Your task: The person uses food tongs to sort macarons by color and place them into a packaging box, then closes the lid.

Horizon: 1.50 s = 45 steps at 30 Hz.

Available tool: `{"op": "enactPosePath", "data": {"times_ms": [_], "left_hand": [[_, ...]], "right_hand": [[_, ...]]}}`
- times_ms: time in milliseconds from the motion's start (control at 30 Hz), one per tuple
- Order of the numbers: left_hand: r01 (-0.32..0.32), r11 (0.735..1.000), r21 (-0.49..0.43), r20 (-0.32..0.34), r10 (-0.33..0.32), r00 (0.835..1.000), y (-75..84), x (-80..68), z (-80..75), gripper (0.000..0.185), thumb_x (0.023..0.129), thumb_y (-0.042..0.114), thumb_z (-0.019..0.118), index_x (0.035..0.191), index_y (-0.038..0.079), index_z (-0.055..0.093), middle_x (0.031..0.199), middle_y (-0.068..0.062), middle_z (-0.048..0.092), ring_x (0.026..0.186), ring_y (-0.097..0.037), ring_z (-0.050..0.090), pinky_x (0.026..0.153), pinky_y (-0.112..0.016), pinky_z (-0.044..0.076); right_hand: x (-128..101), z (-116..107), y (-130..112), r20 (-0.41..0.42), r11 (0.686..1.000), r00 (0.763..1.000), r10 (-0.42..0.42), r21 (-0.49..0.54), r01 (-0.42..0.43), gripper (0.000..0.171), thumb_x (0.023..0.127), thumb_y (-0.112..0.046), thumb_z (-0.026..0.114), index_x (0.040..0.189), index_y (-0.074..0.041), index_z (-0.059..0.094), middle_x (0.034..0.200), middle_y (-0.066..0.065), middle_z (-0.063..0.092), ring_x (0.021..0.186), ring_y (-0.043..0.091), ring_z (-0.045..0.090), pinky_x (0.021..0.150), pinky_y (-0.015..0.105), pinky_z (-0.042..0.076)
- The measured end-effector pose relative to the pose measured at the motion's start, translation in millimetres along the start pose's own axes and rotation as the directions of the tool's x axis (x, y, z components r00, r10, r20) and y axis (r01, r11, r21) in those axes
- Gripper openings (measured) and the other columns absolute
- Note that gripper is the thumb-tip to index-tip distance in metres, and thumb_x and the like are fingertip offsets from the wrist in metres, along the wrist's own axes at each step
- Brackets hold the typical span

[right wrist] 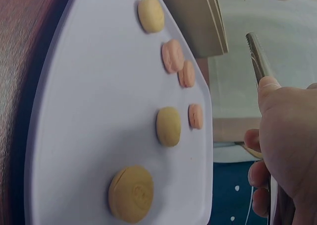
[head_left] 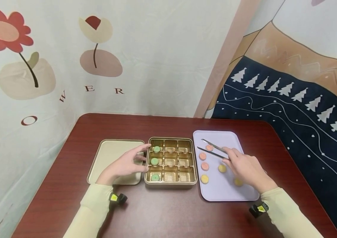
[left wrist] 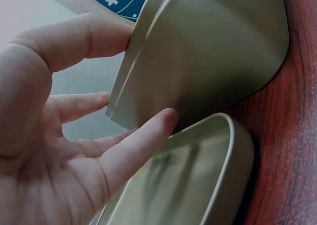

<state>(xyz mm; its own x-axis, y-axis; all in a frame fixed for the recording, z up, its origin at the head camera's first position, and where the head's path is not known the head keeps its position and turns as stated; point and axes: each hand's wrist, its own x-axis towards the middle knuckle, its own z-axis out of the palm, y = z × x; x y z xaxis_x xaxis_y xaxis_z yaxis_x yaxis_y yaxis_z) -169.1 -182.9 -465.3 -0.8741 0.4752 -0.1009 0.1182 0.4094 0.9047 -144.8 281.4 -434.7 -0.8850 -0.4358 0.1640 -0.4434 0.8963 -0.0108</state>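
My left hand rests its spread fingertips against the left side of a gold tin; in the left wrist view they touch the tin's wall. A divided gold insert fills the tin, and a green macaron sits in each compartment of its left column. With my right hand I grip metal tongs, their tips apart over the far left part of a lavender tray. Nothing is between the tips. Three pink macarons and three yellow macarons lie on the tray.
A shallow gold lid lies left of the tin, partly under my left hand. The dark red wooden table ends at a printed curtain behind. The tray stands close by the tin's right side.
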Motion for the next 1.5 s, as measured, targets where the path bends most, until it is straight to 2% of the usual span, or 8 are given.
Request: {"op": "enactPosePath", "data": {"times_ms": [167, 467, 733, 1100, 1500], "left_hand": [[0.003, 1.000, -0.007, 0.004, -0.003, 1.000, -2.4, -0.4, 0.8, 0.097, 0.085, 0.011, 0.084, 0.166, 0.012, 0.030, 0.165, -0.021, 0.039, 0.132, -0.041, 0.059, 0.111, -0.063, 0.047], [-0.001, 1.000, 0.002, 0.004, 0.001, 1.000, -2.7, 0.7, -0.2, 0.097, 0.085, 0.012, 0.084, 0.166, 0.013, 0.031, 0.165, -0.020, 0.039, 0.131, -0.040, 0.060, 0.111, -0.063, 0.047], [-0.001, 1.000, 0.001, 0.003, 0.001, 1.000, -2.1, 0.7, -0.5, 0.096, 0.085, 0.013, 0.085, 0.165, 0.014, 0.032, 0.164, -0.020, 0.041, 0.131, -0.040, 0.060, 0.111, -0.065, 0.046], [-0.001, 1.000, -0.012, -0.001, 0.001, 1.000, -1.1, 1.1, 0.7, 0.097, 0.085, 0.012, 0.084, 0.165, 0.013, 0.031, 0.164, -0.020, 0.041, 0.131, -0.041, 0.060, 0.111, -0.063, 0.047], [-0.006, 1.000, -0.007, -0.007, 0.006, 1.000, -2.0, 1.1, 1.1, 0.095, 0.085, 0.011, 0.084, 0.165, 0.013, 0.032, 0.163, -0.020, 0.042, 0.130, -0.040, 0.061, 0.111, -0.063, 0.047]], "right_hand": [[-1, 4, 5, 0.015, 1.000, 1.000, 0.011, 0.000, -0.011, 0.056, 0.097, -0.033, 0.076, 0.143, -0.010, 0.054, 0.114, 0.011, 0.073, 0.072, 0.016, 0.061, 0.055, 0.028, 0.051], [-3, 15, 17, 0.091, 0.996, 0.992, 0.084, -0.004, -0.084, 0.056, 0.099, -0.034, 0.074, 0.145, -0.010, 0.054, 0.106, 0.009, 0.070, 0.071, 0.015, 0.056, 0.055, 0.028, 0.048], [-5, 23, 26, 0.103, 0.996, 0.991, 0.085, -0.045, -0.081, 0.054, 0.099, -0.032, 0.072, 0.143, -0.006, 0.053, 0.102, 0.012, 0.069, 0.070, 0.017, 0.057, 0.057, 0.037, 0.055], [-4, 30, 29, 0.182, 0.992, 0.976, 0.120, -0.060, -0.111, 0.055, 0.100, -0.033, 0.071, 0.142, -0.002, 0.053, 0.109, 0.016, 0.070, 0.076, 0.019, 0.061, 0.067, 0.042, 0.062], [-2, 32, 26, 0.186, 0.992, 0.975, 0.125, -0.047, -0.119, 0.052, 0.100, -0.031, 0.072, 0.141, -0.005, 0.054, 0.113, 0.016, 0.072, 0.079, 0.020, 0.063, 0.070, 0.044, 0.062]]}}
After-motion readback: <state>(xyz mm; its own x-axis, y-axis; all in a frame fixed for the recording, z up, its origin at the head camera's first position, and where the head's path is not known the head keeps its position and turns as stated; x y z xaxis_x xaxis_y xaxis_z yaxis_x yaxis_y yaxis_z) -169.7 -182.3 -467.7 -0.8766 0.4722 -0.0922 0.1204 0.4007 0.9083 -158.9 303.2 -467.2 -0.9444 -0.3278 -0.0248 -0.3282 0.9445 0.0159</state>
